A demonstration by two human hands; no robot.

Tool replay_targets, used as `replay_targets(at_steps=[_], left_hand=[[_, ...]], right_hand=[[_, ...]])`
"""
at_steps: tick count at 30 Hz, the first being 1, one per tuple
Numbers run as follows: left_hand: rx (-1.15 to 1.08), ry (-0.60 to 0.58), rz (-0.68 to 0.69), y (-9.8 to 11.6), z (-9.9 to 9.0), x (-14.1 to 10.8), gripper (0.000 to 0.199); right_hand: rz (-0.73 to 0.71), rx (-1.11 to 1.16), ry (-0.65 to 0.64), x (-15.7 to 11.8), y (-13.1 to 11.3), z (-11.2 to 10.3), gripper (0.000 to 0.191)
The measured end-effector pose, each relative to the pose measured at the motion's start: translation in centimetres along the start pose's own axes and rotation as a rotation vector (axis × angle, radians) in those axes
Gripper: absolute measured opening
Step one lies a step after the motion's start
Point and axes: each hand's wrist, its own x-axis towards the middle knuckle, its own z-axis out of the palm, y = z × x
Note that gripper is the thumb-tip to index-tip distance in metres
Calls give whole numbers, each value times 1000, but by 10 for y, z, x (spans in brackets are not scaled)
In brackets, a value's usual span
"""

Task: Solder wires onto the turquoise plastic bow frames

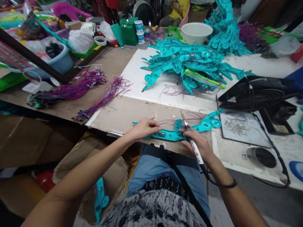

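Note:
A long turquoise plastic part (169, 135) lies across the table's front edge, with a small dark-and-silver component set in it and thin red and purple wires behind it. My left hand (147, 127) is over its left end, thumb and fingers pinched together; what sits between the fingertips, perhaps a wire, is too small to make out. In my right hand (200, 143) is a soldering iron (196, 150) with a white handle, its metal tip pointing up and away above the part. The fingers of that hand also rest by the part's middle.
Behind lies a heap of turquoise parts (180, 60). Bundles of purple and red wires (101, 97) are at left. To the right stand a black fan (253, 94), a board with solder bits (245, 127) and a round tin (261, 157). A person (176, 12) sits across the table.

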Motion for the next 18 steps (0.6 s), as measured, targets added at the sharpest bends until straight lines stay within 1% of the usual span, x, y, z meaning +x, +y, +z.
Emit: replay_targets(at_steps=[4,5,6,8,9,11,14,18], left_hand=[[147,53,112,-3,4,6,15],[152,51,133,-5,6,6,14],[153,45,148,-7,8,6,13],[179,45,163,-13,13,3,11],[209,58,171,-15,16,2,10],[288,103,201,-20,23,-1,9],[380,171,258,-25,30,-5,8],[420,196,292,-28,34,-7,8]], right_hand=[[213,77,216,-14,-34,-2,48],[255,97,253,-17,-44,-1,47],[287,120,286,-20,-54,1,40],[330,160,346,-23,-70,5,20],[343,165,369,-23,-75,8,14],[355,143,390,-22,-82,13,17],[340,116,365,-20,-83,19,24],[330,115,333,-20,-80,22,24]])
